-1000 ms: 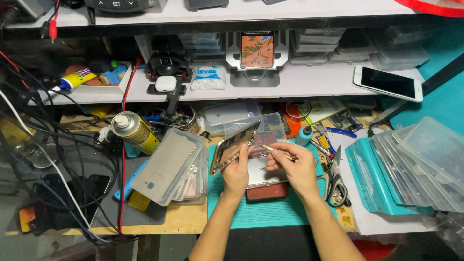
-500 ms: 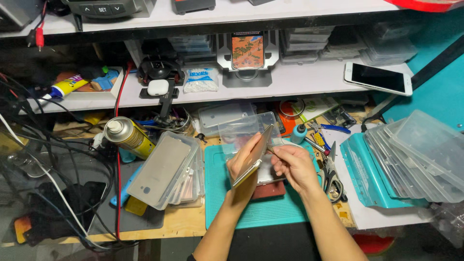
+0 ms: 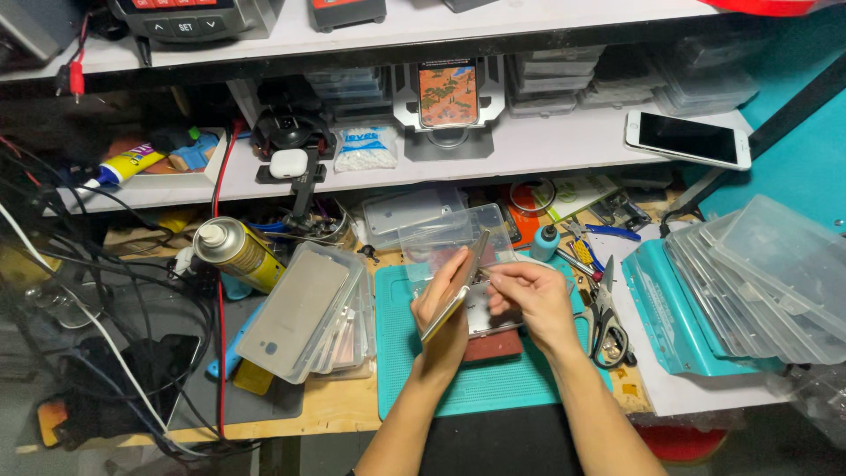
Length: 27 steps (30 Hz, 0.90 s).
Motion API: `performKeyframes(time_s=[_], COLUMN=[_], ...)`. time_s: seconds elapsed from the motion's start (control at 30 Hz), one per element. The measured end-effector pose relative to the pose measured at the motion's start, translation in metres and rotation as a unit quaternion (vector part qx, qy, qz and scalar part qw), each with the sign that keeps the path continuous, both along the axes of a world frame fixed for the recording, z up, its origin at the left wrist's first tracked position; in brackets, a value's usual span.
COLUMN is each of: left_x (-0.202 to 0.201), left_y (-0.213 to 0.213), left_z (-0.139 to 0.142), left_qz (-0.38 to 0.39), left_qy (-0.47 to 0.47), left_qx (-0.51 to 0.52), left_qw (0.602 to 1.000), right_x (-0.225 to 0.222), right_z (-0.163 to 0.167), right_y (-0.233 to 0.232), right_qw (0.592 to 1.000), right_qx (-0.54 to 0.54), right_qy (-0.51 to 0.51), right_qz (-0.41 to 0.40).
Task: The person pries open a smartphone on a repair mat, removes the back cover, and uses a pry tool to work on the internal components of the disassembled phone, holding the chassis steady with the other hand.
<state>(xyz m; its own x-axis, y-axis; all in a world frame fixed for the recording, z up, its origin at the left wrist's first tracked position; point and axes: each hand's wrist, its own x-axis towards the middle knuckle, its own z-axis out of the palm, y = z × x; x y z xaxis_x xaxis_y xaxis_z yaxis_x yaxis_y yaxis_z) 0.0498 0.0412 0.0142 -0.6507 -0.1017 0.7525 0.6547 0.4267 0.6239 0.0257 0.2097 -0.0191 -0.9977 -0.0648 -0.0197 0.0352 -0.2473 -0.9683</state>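
Over the teal rubber work mat [image 3: 520,388], the left hand [image 3: 441,304] grips a thin gold-edged phone panel [image 3: 458,286] tilted on edge; the right hand [image 3: 529,295] pinches closed beside it. Beyond, clear plastic cases [image 3: 441,231] lie stacked.

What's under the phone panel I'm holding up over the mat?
Below the tilted phone panel, held by the left hand, lies a silvery phone body on a dark reddish block on the teal mat. The right hand covers part of it.
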Motion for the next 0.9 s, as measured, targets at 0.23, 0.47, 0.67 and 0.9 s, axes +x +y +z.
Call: performKeyframes(time_s=[0.23, 0.47, 0.67, 0.9], left_x=[0.002, 0.002, 0.0, -0.01], left_y=[0.0, 0.006, 0.004, 0.008], left_z=[0.001, 0.01, 0.008, -0.011], left_qz=[-0.016, -0.019, -0.032, -0.039], left_qy=[-0.026, -0.141, -0.13, -0.132], left_qx=[0.028, 0.139, 0.151, 0.211], left_qw=[0.999, 0.98, 0.979, 0.968], right_x=[0.0, 0.002, -0.004, -0.014], right_z=[0.006, 0.016, 0.013, -0.013], right_y=[-0.001, -0.001, -0.001, 0.002], right_qw=[0.996, 0.999, 0.995, 0.999], right_qx=[0.002, 0.028, 0.052, 0.03], right_qy=[-0.086, 0.02, -0.078, -0.017], right_qz=[0.015, -0.004, 0.028, 0.004])
